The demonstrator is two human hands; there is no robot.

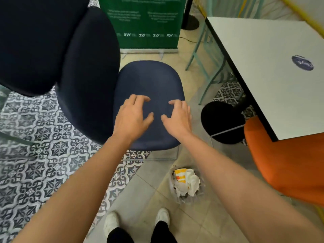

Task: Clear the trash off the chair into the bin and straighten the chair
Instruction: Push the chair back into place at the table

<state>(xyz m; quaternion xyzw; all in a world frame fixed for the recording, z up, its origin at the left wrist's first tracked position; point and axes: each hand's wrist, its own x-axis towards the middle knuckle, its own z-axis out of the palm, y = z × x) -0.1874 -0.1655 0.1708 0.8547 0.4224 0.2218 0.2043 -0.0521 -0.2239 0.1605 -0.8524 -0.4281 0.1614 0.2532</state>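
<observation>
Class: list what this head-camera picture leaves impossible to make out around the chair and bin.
Head view:
- Blue seat: hides most of the frame beneath it.
- Bin: see-through walls, rim blurred.
- Green banner: text blurred and too small to read.
- Left hand, right hand: unclear whether they touch the seat or hover above it.

We could read nothing for certain. The green banner (142,23) carried white lettering in two columns, too blurred for us to make out a word, and a row of small white slanted marks near its lower edge. On the white table (263,76) sat a round dark-blue sticker (302,62) with pale script we could not decipher. The crumpled wrapper (183,175) in the bin (171,185) showed yellow and orange print, with no letters legible.
</observation>
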